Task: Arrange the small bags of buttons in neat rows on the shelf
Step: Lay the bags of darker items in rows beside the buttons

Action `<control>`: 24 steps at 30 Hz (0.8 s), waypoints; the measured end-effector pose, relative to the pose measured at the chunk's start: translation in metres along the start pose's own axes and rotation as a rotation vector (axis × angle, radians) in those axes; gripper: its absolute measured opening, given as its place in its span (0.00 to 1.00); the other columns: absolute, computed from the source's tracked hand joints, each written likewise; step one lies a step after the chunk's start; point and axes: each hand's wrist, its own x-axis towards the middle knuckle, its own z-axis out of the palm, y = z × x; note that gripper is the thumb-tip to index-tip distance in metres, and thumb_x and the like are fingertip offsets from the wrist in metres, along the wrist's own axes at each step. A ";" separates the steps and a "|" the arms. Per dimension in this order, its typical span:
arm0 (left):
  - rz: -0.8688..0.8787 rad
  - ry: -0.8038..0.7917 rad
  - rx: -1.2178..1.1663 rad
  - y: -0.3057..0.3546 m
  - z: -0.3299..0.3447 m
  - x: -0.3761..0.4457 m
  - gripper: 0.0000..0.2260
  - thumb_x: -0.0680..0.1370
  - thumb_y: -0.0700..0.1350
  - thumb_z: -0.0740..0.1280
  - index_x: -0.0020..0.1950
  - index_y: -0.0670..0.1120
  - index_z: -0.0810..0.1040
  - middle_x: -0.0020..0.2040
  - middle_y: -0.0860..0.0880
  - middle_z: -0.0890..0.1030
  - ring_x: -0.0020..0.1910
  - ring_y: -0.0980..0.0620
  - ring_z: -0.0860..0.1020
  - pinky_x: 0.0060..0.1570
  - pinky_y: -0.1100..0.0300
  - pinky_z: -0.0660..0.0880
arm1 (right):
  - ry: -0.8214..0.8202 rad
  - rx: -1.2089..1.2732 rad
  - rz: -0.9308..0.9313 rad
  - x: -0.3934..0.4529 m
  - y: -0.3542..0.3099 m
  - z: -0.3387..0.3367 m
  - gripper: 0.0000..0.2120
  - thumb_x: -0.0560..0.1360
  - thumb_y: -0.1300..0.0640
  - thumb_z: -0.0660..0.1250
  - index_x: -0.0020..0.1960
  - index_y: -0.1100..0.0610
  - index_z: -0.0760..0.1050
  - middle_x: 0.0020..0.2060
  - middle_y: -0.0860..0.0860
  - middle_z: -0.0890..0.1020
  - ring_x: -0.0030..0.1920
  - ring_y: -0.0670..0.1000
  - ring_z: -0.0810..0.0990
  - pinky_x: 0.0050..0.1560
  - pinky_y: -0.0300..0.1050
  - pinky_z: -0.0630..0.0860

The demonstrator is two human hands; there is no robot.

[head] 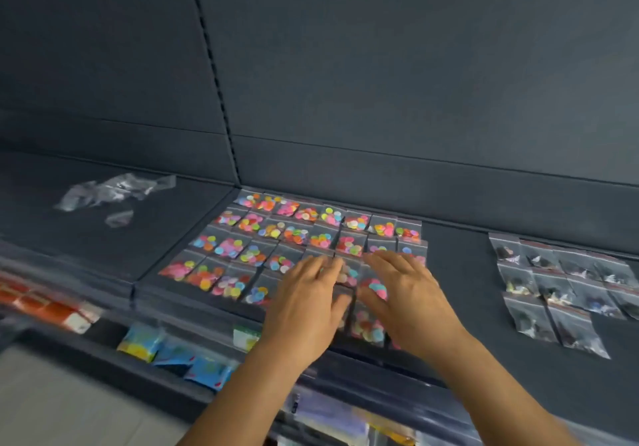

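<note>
Hands flat: your left hand [307, 302] and right hand [403, 295] lie with fingers straight, pressing on the bags of coloured buttons [276, 238], which sit in rows on the dark shelf [460, 273], darker bags [560, 290] well apart to the right.

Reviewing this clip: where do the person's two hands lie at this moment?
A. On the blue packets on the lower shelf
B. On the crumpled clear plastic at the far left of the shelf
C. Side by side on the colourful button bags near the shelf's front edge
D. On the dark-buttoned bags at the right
C: the left hand and right hand lie flat, fingers spread, side by side on the colourful button bags at the front of the grid.
</note>
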 end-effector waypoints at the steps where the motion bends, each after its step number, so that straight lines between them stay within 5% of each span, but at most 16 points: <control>1: -0.017 0.001 0.006 -0.018 -0.007 -0.004 0.26 0.81 0.55 0.57 0.77 0.53 0.54 0.76 0.53 0.59 0.75 0.52 0.55 0.73 0.56 0.56 | -0.005 0.003 -0.017 0.007 -0.017 0.006 0.26 0.78 0.44 0.58 0.74 0.49 0.59 0.73 0.46 0.65 0.74 0.50 0.59 0.73 0.44 0.54; 13: -0.110 0.097 0.038 -0.214 -0.087 -0.049 0.25 0.80 0.53 0.59 0.76 0.49 0.59 0.72 0.52 0.65 0.71 0.52 0.61 0.69 0.61 0.57 | -0.058 0.058 -0.132 0.089 -0.209 0.082 0.26 0.78 0.42 0.58 0.73 0.51 0.62 0.71 0.48 0.67 0.72 0.51 0.62 0.72 0.47 0.59; 24: -0.226 0.128 0.013 -0.326 -0.117 -0.048 0.25 0.81 0.53 0.58 0.76 0.48 0.58 0.73 0.50 0.65 0.72 0.52 0.61 0.70 0.60 0.59 | -0.122 0.061 -0.216 0.157 -0.299 0.121 0.27 0.78 0.42 0.58 0.73 0.50 0.62 0.72 0.48 0.65 0.72 0.50 0.61 0.73 0.48 0.58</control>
